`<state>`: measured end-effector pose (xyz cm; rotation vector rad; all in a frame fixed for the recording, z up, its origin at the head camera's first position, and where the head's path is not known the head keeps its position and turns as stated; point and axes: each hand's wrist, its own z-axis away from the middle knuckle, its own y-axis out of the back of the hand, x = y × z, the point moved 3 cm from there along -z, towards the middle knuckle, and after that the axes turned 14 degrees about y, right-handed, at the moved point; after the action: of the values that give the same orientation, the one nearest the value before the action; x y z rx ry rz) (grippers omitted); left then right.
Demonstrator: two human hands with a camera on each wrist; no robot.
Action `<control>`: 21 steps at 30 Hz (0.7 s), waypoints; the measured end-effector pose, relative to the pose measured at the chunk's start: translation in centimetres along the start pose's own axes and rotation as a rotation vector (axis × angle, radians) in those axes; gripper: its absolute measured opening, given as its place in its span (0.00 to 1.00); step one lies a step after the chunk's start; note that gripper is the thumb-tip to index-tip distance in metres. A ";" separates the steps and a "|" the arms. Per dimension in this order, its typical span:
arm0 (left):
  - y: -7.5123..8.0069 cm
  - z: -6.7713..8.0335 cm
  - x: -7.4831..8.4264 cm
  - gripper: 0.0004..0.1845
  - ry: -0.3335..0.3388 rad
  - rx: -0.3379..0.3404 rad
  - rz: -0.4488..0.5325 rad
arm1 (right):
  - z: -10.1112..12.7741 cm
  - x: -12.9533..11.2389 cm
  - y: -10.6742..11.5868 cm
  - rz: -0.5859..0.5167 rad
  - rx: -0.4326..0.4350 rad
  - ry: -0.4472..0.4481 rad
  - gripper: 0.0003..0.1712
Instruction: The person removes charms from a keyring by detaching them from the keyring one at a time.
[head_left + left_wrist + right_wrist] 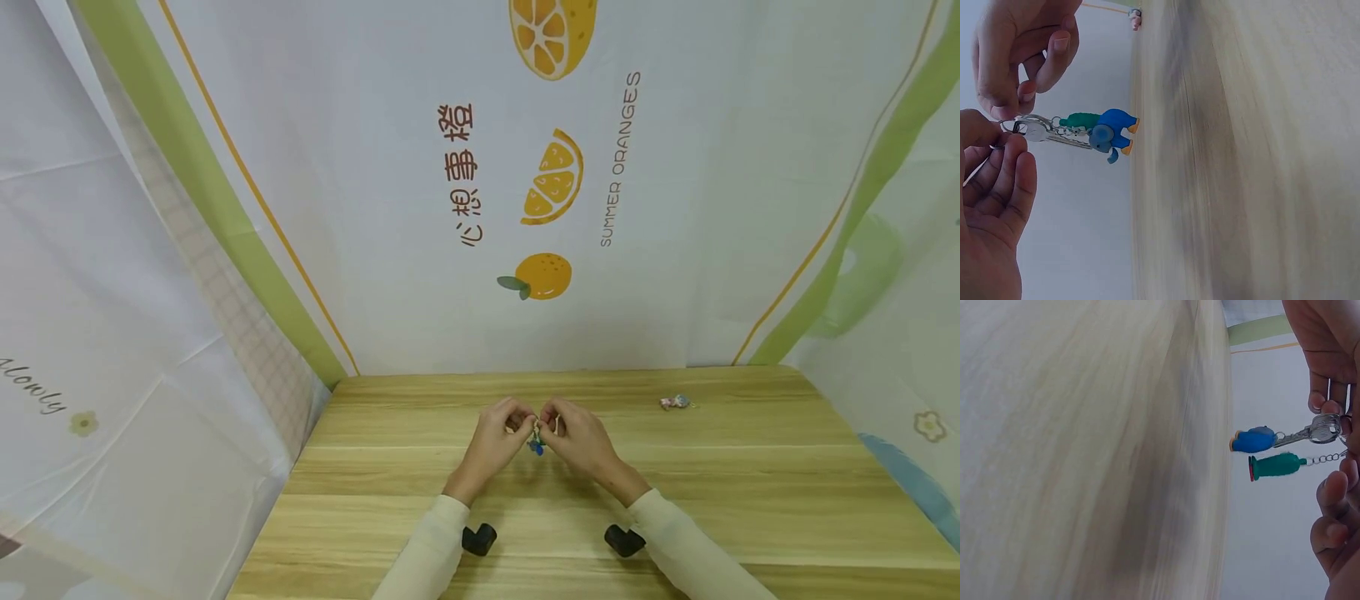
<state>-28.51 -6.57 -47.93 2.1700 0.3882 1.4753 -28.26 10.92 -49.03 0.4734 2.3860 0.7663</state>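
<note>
My left hand (pixel 497 437) and right hand (pixel 581 440) meet over the middle of the wooden table, thumbs and fingertips pinching a metal key ring (pixel 1007 127) from either side. Silver keys (pixel 1325 429) hang from the ring. Below them dangle a blue charm with a grey elephant head (pixel 1116 120) and a green bottle-shaped charm (pixel 1275 464) on a short chain. Fingertips partly hide the ring. In the left wrist view, the charms hang close over the tabletop.
A small pink and grey figurine (pixel 675 402) with a metal loop lies at the table's back right. Black angular pieces (pixel 480 540) show beside both sleeves. White curtains (pixel 390 208) printed with oranges stand behind the wooden table (pixel 750 492).
</note>
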 end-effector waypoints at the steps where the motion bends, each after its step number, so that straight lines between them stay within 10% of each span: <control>1: 0.0 0.0 0.0 0.03 -0.001 -0.003 0.003 | 0.0 0.0 0.0 0.002 0.004 0.004 0.10; 21: -0.2 0.1 0.1 0.03 0.054 -0.035 -0.068 | -0.1 0.1 -0.2 0.024 0.015 0.060 0.10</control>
<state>-28.41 -6.36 -48.03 2.0727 0.4471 1.4948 -28.45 10.80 -49.18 0.4921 2.4473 0.7845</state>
